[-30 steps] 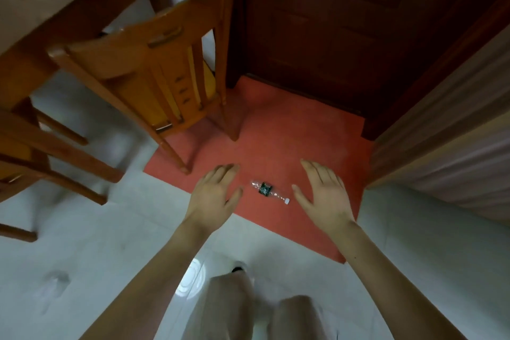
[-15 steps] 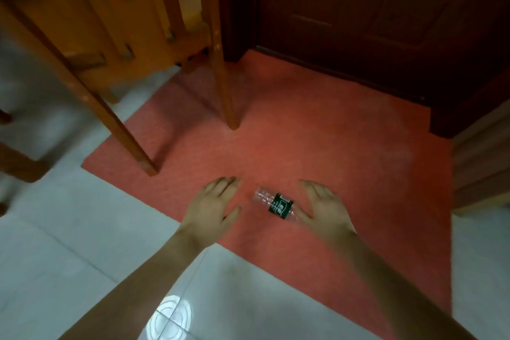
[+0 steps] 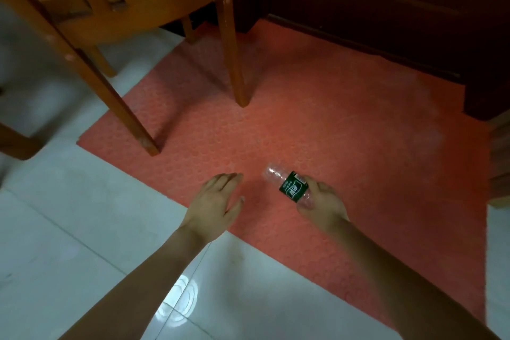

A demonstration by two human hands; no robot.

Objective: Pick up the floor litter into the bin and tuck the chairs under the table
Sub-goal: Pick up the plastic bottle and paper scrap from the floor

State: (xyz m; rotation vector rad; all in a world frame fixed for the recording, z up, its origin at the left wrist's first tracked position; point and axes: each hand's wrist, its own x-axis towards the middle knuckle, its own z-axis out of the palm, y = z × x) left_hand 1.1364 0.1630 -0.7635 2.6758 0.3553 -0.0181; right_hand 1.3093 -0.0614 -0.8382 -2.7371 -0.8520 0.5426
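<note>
**Plastic bottle gripped over the red mat**

The clear plastic bottle with a dark green label [image 3: 288, 184] is the litter in hand, and it sits at the near edge of the red textured floor mat [image 3: 345, 130].

Going left to right: the orange wooden chair [image 3: 132, 8] stands with its two near legs on the mat, apparently pulled out from the table, so it is not yet tucked in. The left hand [image 3: 214, 205] hovers flat and released, fingers spread, holding nothing, probably for balance while bending. The right hand [image 3: 321, 204] is wrapped around the bottle's neck end, its base pointing away, likely lifting it for the bin.

The bottle's cap is hidden in the palm. Whether the bottle touches the mat is unclear. No bin is visible, and the chair's top is cut off.
</note>
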